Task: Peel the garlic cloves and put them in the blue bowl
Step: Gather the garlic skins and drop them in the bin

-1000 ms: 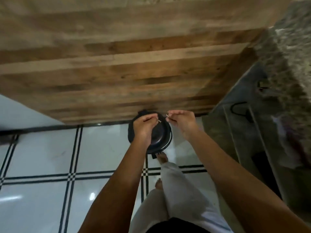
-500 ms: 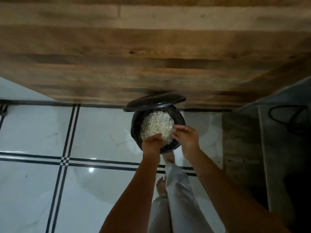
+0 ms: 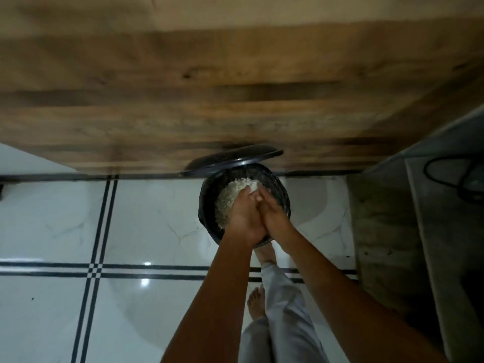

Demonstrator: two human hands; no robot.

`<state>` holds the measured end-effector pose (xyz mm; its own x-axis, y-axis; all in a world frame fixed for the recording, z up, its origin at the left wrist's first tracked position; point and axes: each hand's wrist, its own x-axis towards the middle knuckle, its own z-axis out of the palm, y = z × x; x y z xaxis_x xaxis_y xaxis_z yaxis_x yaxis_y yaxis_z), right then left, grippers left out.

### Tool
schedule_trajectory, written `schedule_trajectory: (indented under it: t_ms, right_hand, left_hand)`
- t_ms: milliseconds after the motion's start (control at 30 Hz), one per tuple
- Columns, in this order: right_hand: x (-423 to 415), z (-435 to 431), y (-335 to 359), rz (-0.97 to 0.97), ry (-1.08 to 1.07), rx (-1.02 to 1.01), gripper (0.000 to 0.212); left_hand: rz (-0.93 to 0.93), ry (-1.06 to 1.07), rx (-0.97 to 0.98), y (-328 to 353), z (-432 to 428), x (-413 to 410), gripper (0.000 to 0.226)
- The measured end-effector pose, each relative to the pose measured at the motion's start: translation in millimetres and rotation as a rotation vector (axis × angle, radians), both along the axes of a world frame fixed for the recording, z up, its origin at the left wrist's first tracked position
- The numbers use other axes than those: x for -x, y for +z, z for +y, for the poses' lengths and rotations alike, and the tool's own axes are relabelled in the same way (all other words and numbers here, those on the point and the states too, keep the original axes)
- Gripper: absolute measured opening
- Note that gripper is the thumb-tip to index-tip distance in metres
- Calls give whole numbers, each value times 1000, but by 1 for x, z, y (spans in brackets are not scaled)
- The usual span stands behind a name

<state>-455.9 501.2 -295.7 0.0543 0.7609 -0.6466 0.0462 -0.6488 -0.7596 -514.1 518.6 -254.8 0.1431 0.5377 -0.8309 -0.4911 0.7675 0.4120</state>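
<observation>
I look down at a black pedal bin on the floor. Its lid stands raised, and pale garlic skins fill the inside. My left hand and my right hand are pressed palm to palm just above the skins, fingers pointing down into the bin. A small pale bit shows between the fingertips; what it is I cannot tell. No garlic clove and no blue bowl is in view.
A wooden cabinet front rises right behind the bin. White floor tiles with black lines spread to the left. My bare foot is at the bin's near edge. A grey stone surface with a dark cable lies to the right.
The bin lid went from closed to raised. My hands, apart and pinching small bits above it, dropped into the bin's mouth and came together.
</observation>
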Motion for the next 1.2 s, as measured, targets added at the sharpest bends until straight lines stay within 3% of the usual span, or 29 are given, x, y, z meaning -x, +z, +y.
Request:
schedule_trajectory:
  t_ms: [133, 267, 400, 567, 733, 867, 1000, 1200]
  right_hand:
    - [-60, -21, 98, 87, -344, -87, 39]
    - [-123, -81, 204, 310, -691, -212, 37]
    - [-206, -165, 299, 365, -1021, -400, 26]
    - [-294, -298, 367, 265, -1363, -602, 23]
    - [-359, -444, 392, 94, -1605, -714, 21]
    - [-399, -543, 382, -69, -1726, -611, 17]
    - [-434, -608, 347, -364, -1806, -299, 20]
    - [-464, -648, 302, -733, -1609, 83, 22]
  left_hand:
    - [-8, 13, -158, 65, -11, -25, 44]
    - [5, -201, -318, 164, -40, -89, 38]
    - [-67, -479, -477, 252, -96, -189, 31]
    - [-215, -812, -602, 323, -206, -312, 19]
    - [-337, -1134, -653, 343, -343, -402, 22]
    - [-368, -1293, -648, 337, -437, -449, 20]
    - [-245, -1418, -732, 320, -492, -482, 17]
    - [61, -1399, -958, 279, -502, -510, 23]
